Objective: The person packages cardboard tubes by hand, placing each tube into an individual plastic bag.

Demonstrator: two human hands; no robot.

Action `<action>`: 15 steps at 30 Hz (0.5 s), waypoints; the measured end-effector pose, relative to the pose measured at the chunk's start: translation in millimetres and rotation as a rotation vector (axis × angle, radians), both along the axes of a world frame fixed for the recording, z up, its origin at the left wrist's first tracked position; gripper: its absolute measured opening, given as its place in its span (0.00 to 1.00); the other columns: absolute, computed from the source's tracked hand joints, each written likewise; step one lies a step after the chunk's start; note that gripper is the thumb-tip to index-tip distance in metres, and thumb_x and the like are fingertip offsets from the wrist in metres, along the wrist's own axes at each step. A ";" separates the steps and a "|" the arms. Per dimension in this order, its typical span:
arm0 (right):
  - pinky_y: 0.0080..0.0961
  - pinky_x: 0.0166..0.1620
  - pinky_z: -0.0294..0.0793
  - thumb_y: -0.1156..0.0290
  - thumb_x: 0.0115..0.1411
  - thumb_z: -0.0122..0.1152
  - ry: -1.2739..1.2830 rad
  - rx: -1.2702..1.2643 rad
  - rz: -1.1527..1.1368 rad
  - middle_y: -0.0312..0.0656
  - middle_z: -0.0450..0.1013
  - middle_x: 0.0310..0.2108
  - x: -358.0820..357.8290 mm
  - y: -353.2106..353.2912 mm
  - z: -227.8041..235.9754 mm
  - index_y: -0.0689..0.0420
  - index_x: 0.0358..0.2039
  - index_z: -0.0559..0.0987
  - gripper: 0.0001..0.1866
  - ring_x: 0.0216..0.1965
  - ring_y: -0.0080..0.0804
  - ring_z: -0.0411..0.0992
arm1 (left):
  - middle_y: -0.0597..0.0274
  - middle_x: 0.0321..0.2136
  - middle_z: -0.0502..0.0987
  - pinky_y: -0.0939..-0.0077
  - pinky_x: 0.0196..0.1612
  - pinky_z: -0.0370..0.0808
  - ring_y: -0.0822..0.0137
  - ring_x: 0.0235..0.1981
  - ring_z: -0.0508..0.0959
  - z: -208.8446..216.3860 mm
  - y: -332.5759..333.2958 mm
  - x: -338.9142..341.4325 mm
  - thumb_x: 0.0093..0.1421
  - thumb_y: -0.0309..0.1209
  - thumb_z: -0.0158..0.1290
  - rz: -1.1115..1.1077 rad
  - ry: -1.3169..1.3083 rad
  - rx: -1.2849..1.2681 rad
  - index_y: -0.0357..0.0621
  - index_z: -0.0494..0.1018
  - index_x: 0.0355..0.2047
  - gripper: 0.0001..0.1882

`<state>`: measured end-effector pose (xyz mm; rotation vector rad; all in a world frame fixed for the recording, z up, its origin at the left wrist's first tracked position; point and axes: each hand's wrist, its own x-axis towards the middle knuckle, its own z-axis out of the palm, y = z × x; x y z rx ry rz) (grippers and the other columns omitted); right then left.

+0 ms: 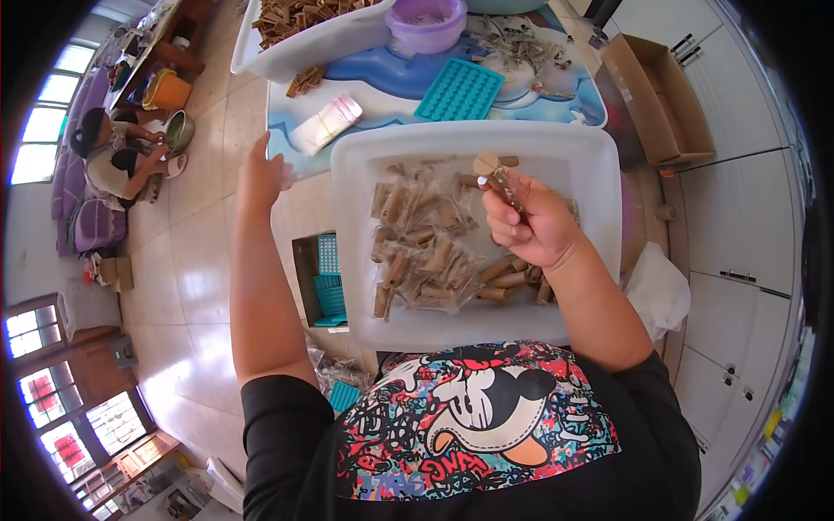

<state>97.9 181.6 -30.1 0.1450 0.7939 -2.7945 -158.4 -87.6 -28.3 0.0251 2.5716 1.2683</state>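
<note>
My right hand [534,221] is closed around a brown wooden-looking cylinder [499,181] with a round end, held above a translucent white tub [356,260]. In the tub lie several brown cylinders [504,282], and others packed in clear plastic bags [434,260]. At the table's left edge is my left hand [263,174], one finger stretched along the edge and the others curled. A pale, see-through bit shows by its fingers; I cannot make out what it is. Nearest to that hand on the table lies a banded stack of small clear bags [326,124].
On the blue patterned table [382,74] are a teal moulded tray [459,89], a purple bowl [426,26], a white bin [313,43] of brown pieces and a pile of small metallic parts [521,48]. A cardboard box [660,100] stands right. Another person [122,156] sits at the far left.
</note>
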 end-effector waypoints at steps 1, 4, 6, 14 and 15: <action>0.10 0.17 0.47 0.58 0.60 0.48 -0.011 0.030 -0.016 0.28 0.58 0.17 0.2 -0.9 1.1 0.53 0.37 0.70 0.13 0.14 0.12 0.50 | 0.58 0.26 0.74 0.84 0.23 0.71 0.74 0.21 0.74 8.2 -3.0 4.8 0.58 0.24 0.43 -0.034 0.042 -0.171 0.36 0.65 0.50 0.18; 0.11 0.16 0.47 0.64 0.60 0.47 -0.088 0.089 -0.111 0.29 0.58 0.15 0.2 -5.9 2.2 0.56 0.41 0.69 0.12 0.12 0.13 0.50 | 0.59 0.26 0.74 0.80 0.29 0.72 0.73 0.25 0.74 41.3 -1.4 32.7 0.57 0.22 0.43 0.001 0.256 -0.132 0.38 0.69 0.46 0.16; 0.11 0.16 0.47 0.63 0.59 0.50 -0.089 0.109 -0.109 0.28 0.58 0.16 0.9 -7.1 2.2 0.55 0.38 0.69 0.11 0.13 0.13 0.50 | 0.59 0.27 0.74 0.80 0.30 0.71 0.73 0.26 0.74 39.5 5.3 48.4 0.58 0.22 0.43 -0.090 0.278 0.127 0.39 0.70 0.45 0.15; 0.11 0.16 0.45 0.57 0.59 0.51 -0.124 0.258 -0.013 0.26 0.56 0.14 -0.5 -12.3 1.8 0.53 0.32 0.71 0.13 0.14 0.11 0.51 | 0.56 0.36 0.72 0.69 0.35 0.71 0.56 0.34 0.73 66.5 77.7 150.4 0.45 0.28 0.59 -0.815 0.599 0.187 0.46 0.70 0.44 0.23; 0.11 0.15 0.44 0.55 0.59 0.50 -0.124 0.300 0.013 0.26 0.56 0.14 0.8 -14.4 -1.8 0.53 0.32 0.71 0.14 0.14 0.11 0.51 | 0.56 0.34 0.72 0.68 0.35 0.71 0.55 0.34 0.73 62.9 78.3 150.7 0.46 0.28 0.59 -0.883 0.573 0.177 0.45 0.71 0.42 0.21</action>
